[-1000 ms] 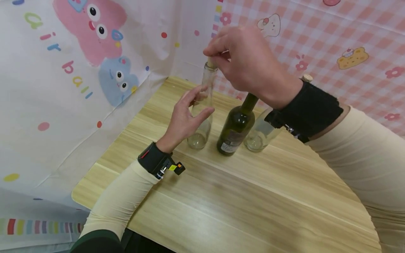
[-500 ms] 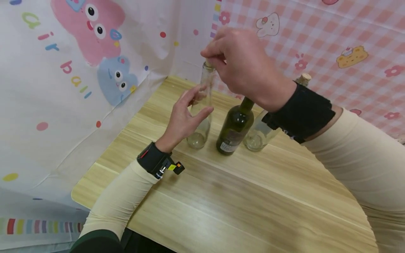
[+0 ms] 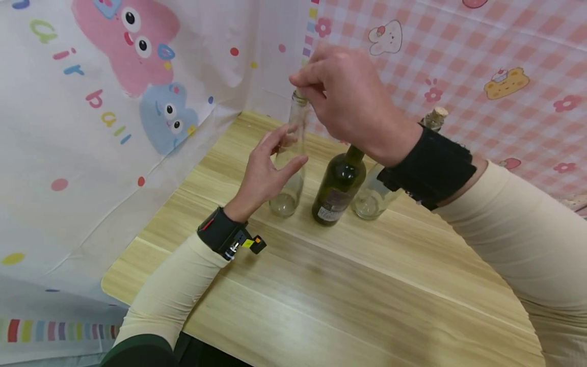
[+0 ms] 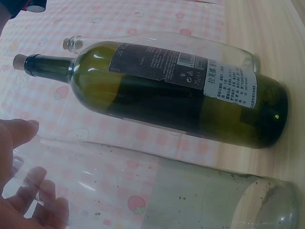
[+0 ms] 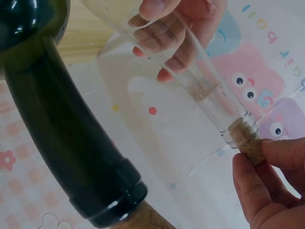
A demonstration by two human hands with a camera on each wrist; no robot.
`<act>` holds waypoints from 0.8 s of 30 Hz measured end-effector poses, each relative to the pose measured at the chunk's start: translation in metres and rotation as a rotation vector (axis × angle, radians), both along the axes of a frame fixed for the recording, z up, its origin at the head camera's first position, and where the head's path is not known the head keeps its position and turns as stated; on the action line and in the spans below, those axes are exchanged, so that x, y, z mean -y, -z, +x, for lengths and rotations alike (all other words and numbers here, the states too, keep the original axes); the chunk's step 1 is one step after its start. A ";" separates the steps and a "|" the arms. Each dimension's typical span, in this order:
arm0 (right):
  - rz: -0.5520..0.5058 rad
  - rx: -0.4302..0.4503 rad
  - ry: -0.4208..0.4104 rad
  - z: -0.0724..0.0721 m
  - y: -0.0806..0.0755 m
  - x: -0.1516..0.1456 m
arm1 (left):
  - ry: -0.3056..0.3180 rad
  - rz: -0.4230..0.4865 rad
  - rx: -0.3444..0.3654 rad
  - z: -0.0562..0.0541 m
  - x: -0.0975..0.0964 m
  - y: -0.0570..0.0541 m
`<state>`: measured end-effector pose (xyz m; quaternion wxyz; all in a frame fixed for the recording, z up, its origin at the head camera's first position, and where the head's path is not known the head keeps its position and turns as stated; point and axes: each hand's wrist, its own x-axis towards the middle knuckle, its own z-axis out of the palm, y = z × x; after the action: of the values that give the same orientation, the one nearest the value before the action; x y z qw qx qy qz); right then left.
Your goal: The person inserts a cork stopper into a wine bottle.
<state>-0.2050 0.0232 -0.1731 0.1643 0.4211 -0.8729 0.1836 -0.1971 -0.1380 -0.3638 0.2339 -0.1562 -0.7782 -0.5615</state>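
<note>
A tall clear glass bottle (image 3: 288,196) stands upright at the left of a row of bottles. My left hand (image 3: 262,173) holds it around the middle; through the glass its fingers show behind the bottle, the thumb on the near side. Above, my right hand (image 3: 350,99) pinches a cork (image 5: 249,145) between thumb and fingers. In the right wrist view this cork sits partly inside the bottle's mouth, its outer end between the fingertips. From the head, the right hand hides most of the cork.
Just right stands a dark green wine bottle (image 3: 338,186), with a cork (image 4: 19,62) in its neck. Beyond it is another clear bottle (image 3: 368,205), also corked, partly behind the right forearm. All stand on a wooden table (image 3: 330,306) against printed cloth walls.
My right hand has come slightly down and left at the bottle's mouth, and less of the cork shows below its fingers. My left hand keeps its place on the bottle.
</note>
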 end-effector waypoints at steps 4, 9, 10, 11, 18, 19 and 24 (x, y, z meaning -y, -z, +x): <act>-0.016 -0.024 -0.008 -0.001 0.003 0.000 | 0.001 0.002 -0.002 0.000 0.000 0.000; -0.026 -0.040 -0.013 -0.001 0.004 0.001 | 0.003 0.006 0.000 0.000 0.000 0.001; -0.027 -0.040 -0.011 -0.002 0.005 0.002 | 0.001 0.005 0.001 0.000 0.000 0.001; -0.028 -0.038 -0.010 -0.002 0.005 0.002 | 0.002 0.005 0.002 0.000 0.000 0.001; -0.044 -0.044 -0.027 -0.003 0.007 0.002 | 0.002 0.006 0.001 0.001 0.000 0.001; -0.046 -0.047 -0.031 -0.003 0.007 0.002 | 0.002 0.007 0.000 0.001 0.000 0.001; -0.039 -0.069 -0.045 -0.004 0.006 0.001 | 0.002 0.006 -0.005 0.000 0.000 0.001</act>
<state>-0.2094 0.0224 -0.1795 0.1985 0.4435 -0.8533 0.1892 -0.1968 -0.1376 -0.3649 0.2358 -0.1575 -0.7759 -0.5636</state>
